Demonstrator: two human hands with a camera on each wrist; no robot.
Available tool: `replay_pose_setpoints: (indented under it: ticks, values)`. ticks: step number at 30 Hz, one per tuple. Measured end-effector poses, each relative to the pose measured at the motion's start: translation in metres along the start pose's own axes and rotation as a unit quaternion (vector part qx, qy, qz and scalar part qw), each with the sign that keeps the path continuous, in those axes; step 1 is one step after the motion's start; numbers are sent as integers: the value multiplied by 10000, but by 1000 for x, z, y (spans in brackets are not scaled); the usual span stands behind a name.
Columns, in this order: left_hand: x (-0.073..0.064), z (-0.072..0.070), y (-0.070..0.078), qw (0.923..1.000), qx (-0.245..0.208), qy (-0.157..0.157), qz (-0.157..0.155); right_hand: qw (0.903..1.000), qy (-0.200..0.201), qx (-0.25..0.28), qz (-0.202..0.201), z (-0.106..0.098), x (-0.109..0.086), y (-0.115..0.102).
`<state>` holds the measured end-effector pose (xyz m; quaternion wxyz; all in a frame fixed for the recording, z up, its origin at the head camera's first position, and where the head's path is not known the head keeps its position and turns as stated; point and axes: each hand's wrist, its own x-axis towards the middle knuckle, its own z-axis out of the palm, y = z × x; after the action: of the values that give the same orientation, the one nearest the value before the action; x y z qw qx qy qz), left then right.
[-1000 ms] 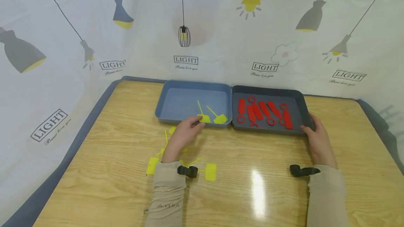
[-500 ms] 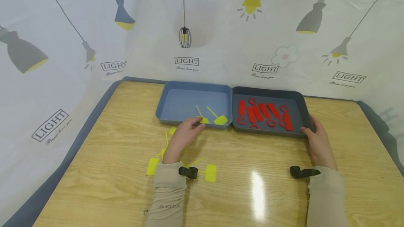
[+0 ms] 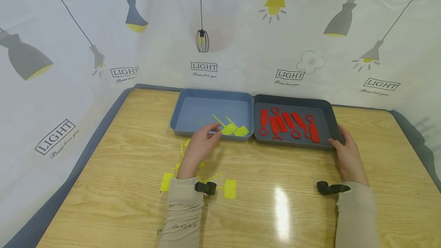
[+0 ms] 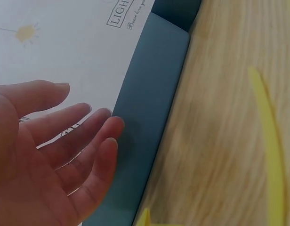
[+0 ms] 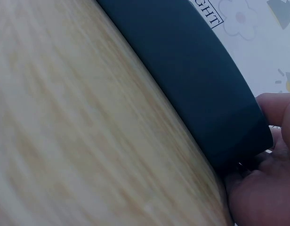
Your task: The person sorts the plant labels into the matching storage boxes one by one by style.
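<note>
Over the front rim of the blue tray (image 3: 206, 133), my left hand (image 3: 203, 144) has its thumb and fingers apart with nothing between them. In the left wrist view its fingers (image 4: 95, 165) are loosely bent beside the tray's wall. Just past the fingertips, two yellow tie tags with thin tails lie in the tray, a left one (image 3: 227, 129) and a right one (image 3: 242, 131). My right hand (image 3: 349, 156) holds the near right corner of the dark grey tray (image 3: 293, 145), thumb on the rim and fingers around the outside. Several red ring-ended tags (image 3: 288, 121) lie in that tray.
More yellow tags lie on the wooden table around my left forearm, one left of it (image 3: 167, 181) and one right of it (image 3: 230, 189). Others are partly hidden under the wrist. The trays stand side by side near a printed white curtain (image 3: 241, 49) at the back.
My left fingers have let go of a yellow tag, which now lies in the blue tray against the other one. The hand has drawn slightly left. My right hand has stayed on the dark tray.
</note>
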<state>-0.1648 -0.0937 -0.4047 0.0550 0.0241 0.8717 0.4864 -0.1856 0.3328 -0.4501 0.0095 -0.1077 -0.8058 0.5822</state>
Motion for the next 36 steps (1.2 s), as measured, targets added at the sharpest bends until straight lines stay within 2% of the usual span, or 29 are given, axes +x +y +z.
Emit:
replay_pose_setpoints:
  ticks: [6, 13, 17, 24, 30, 33, 36]
  values:
    - [-2, -3, 2, 9999, 81, 90, 11, 10000, -2, -16, 84, 0, -1, 1]
    - [-11, -16, -4, 9997, 178, 177, -40, 10000, -25, -27, -30, 2, 0, 2]
    - [-14, -23, -6, 9994, 334, 79, 27, 10000, 30, -1, 41, -1, 0, 1]
    - [-18, -33, -9, 9992, 356, -127, -92, 9999, 83, 35, 48, -1, 0, 0]
    - [-22, -45, -19, 9980, 419, -56, -472, 10000, 56, -2, 20, -1, 0, 1]
    - [-25, -53, -26, 9962, 579, 118, -639, 10000, 21, -38, 30, 0, 1, 1]
    - [-27, -58, -32, 9941, 784, 152, -731, 10000, 28, -34, 54, 0, 1, 1]
